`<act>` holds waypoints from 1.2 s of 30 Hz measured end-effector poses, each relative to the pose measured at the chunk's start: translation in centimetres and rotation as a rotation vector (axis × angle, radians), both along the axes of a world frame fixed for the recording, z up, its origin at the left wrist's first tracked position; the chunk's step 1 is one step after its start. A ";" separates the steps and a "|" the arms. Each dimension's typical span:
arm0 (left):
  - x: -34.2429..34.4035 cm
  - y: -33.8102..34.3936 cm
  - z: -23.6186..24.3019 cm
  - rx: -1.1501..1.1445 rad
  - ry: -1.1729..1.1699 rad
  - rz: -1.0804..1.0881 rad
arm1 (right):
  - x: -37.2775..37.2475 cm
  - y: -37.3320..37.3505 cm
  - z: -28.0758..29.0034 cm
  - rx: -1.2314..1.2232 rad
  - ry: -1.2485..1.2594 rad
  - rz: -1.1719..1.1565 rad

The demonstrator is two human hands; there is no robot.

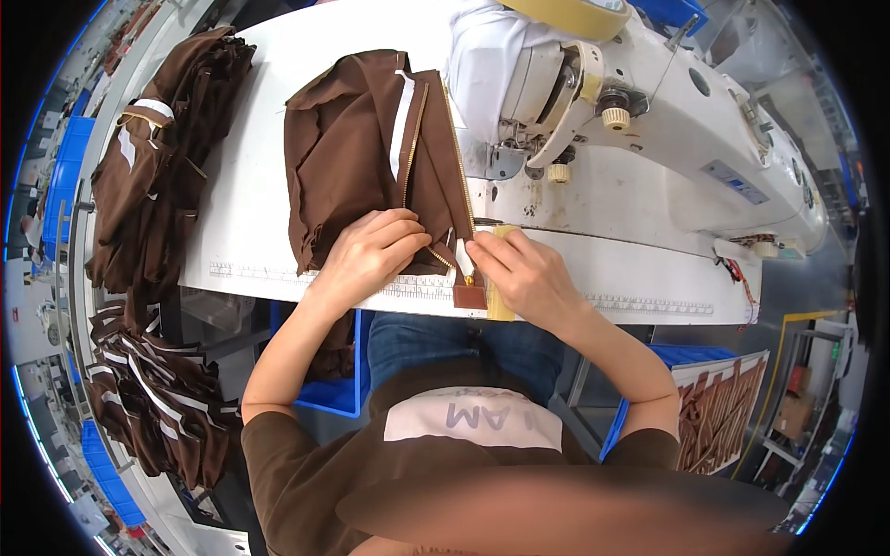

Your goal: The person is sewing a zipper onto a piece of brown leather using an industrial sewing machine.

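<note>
- A person in a brown short-sleeved shirt and blue jeans sits at a white surface (246,185), both bare hands at work on a brown fabric piece (348,139).
- The fabric piece lies left of a white sewing machine (667,120), its lower end close to the surface's near edge, well in from the left edge.
- A brass-toothed zipper (462,167) runs down its right side, beside a white strip (402,120); a small reddish-brown tab (470,296) sits at the near edge, just below the zipper's lower end.
- The left hand (375,252) rests palm down on the fabric's lower part, fingers side by side (whether they pinch the cloth, one cannot tell).
- The right hand (521,271) has bent fingers brought to the zipper's lower end, next to a yellow block (502,308); how firmly they close is hidden.
- Ruler markings (640,304) line the surface's near edge on both sides of the hands.
- Toward the far edge, white cloth (487,69) bunches against the machine, near a yellow ring (579,13).
- Along the left edge, a heap of brown garments (139,213) is piled up, with a second stack (153,398) nearer the person.
</note>
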State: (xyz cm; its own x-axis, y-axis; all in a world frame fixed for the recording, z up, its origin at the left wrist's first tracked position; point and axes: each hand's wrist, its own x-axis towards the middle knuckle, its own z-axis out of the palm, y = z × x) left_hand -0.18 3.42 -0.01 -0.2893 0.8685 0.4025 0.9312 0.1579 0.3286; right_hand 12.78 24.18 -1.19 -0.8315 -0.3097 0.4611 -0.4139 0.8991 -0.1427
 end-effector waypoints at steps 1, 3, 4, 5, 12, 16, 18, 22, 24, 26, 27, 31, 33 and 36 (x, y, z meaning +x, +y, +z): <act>-0.1 -0.1 -0.3 0.008 0.024 -0.014 | -0.1 0.0 0.0 0.007 0.005 0.018; -0.2 -0.2 -0.7 0.041 0.027 -0.017 | -0.2 0.1 0.0 0.008 0.008 0.039; -0.3 -0.2 -1.0 0.080 0.031 -0.023 | -0.3 0.1 0.0 0.008 0.014 0.041; -0.3 -0.3 -1.3 0.075 0.029 -0.021 | -0.3 0.2 -0.1 0.009 0.020 0.044; -0.2 -0.6 -1.7 0.162 -0.018 -0.013 | -0.5 0.1 0.5 -0.037 -0.029 0.039; -0.1 -0.4 -1.4 0.178 0.000 0.007 | -3.0 -0.4 2.0 -0.233 -0.004 0.128; 0.0 -0.3 -1.5 0.218 -0.002 0.015 | -4.9 -0.8 1.8 -0.259 0.030 0.221; -0.4 -0.6 -2.2 0.334 -0.068 0.017 | -6.2 -1.3 0.7 -0.219 0.006 0.325; -0.6 -0.6 -2.2 0.353 -0.064 -0.009 | -6.1 -1.4 0.4 -0.297 0.025 0.295; -0.5 -0.4 -2.1 0.371 -0.065 -0.041 | -6.0 -1.4 0.3 -0.335 0.011 0.267; -0.3 -0.3 -1.9 0.368 -0.058 -0.048 | -6.0 -1.4 0.3 -0.368 -0.002 0.238; -0.2 -0.6 -1.8 0.367 -0.035 -0.058 | -6.0 -1.7 0.2 -0.448 -0.027 0.245; -0.3 -0.4 -2.0 0.386 -0.015 -0.062 | -5.9 -1.6 0.1 -0.471 -0.037 0.241; -0.4 -0.2 -2.2 0.414 0.021 -0.060 | -5.8 -1.5 0.2 -0.463 -0.062 0.239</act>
